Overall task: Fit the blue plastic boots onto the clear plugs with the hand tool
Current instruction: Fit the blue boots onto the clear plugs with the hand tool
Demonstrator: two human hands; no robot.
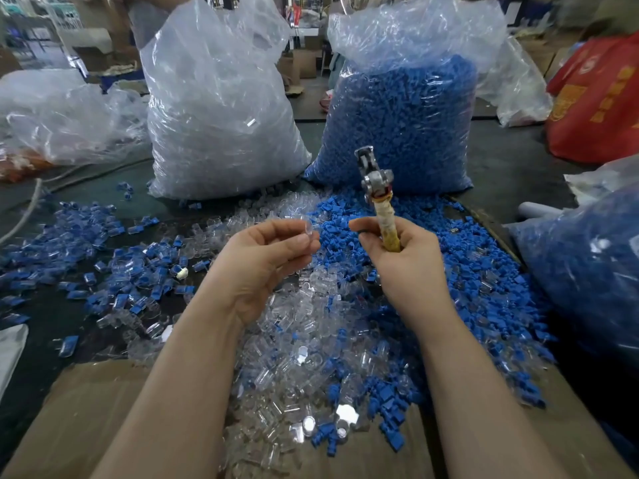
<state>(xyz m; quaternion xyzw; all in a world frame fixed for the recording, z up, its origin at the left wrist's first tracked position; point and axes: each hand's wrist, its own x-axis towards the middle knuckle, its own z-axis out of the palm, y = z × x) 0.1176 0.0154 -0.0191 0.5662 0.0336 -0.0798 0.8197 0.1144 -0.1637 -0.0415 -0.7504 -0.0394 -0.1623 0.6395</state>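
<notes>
Fingers of the left hand (262, 250) curl inward and pinch a single clear plug (308, 227) between thumb and fingertips, held up above the heap. Across a small gap from those fingers, the right hand (401, 257) has its fingers wrapped tight round the tape-wound handle of the hand tool (378, 195), which stands nearly upright with its metal head above the knuckles; something small and dark sits at the tip of the right forefinger, too blurred to name. Beneath both sets of fingers lies a loose heap of clear plugs (304, 357) spread over the desk (41, 361) and a sheet of cardboard (103, 402). Under and beyond the right fingers spreads a heap of blue boots (477, 271). Out past the left fingers, plugs already wearing blue boots (114, 267) lie scattered. Beyond the fingertips stand two tall plastic sacks, the clear-plug sack (221, 108) ahead of the left hand and the blue-boot sack (404, 112) ahead of the right.
</notes>
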